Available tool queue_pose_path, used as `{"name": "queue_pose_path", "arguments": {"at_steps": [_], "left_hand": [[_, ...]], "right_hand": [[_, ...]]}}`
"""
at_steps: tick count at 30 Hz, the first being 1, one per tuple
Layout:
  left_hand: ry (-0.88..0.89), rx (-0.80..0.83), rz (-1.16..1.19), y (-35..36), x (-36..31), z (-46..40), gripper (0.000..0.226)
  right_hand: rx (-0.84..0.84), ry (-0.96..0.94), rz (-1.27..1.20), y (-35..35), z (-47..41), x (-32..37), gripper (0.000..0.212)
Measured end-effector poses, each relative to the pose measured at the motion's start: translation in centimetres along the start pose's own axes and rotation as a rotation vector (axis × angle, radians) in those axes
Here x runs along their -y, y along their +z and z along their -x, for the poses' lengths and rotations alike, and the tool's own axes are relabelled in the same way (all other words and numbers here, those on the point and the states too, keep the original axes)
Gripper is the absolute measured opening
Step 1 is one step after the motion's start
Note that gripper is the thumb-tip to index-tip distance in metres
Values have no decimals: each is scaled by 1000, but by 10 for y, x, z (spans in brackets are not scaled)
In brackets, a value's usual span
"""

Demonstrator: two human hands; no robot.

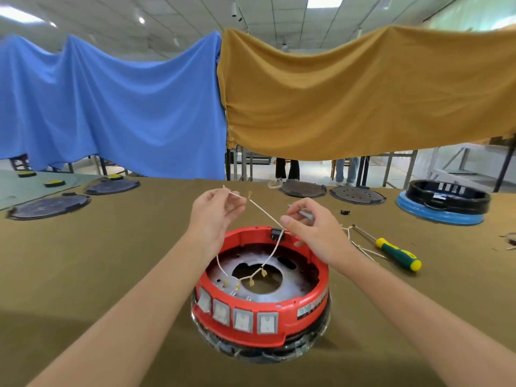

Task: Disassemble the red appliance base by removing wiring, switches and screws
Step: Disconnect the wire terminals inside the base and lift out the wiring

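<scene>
Currently both hands pinch the wire harness (264,212) above the red base (261,291): left hand (216,210), right hand (307,227); dangling terminals (251,280) may snag inside.

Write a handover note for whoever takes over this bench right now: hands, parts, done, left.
Left hand pinches one end of the white wire harness, lifted above the red base.
Right hand pinches the same harness near the rim and also holds a small grey tool.
Harness terminals hang inside the base; whether any are attached is unclear.
Done: another wire bundle lies beside the screwdriver.
Left: four rocker switches still in the base; screws not visible.
</scene>
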State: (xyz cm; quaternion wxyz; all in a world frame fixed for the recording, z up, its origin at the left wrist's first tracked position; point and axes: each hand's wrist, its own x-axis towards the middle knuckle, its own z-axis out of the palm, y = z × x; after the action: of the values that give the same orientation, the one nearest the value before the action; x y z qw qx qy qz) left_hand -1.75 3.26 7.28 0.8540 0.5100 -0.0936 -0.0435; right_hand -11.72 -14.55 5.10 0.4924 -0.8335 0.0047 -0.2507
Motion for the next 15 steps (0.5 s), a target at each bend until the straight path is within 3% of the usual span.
{"name": "queue_pose_path", "arguments": {"at_steps": [4, 8, 12, 15], "left_hand": [[-51, -133, 343, 1, -9, 12, 12], [-136, -185, 586, 3, -10, 27, 14], [-181, -148, 578, 0, -8, 39, 12], [-178, -147, 363, -10, -10, 43, 11]], "right_hand": [[17, 119, -294, 1, 13, 9, 30], [60, 94, -267, 10, 22, 19, 32], [-87, 60, -240, 17, 22, 27, 23], [-162, 41, -223, 12, 22, 31, 22]]}}
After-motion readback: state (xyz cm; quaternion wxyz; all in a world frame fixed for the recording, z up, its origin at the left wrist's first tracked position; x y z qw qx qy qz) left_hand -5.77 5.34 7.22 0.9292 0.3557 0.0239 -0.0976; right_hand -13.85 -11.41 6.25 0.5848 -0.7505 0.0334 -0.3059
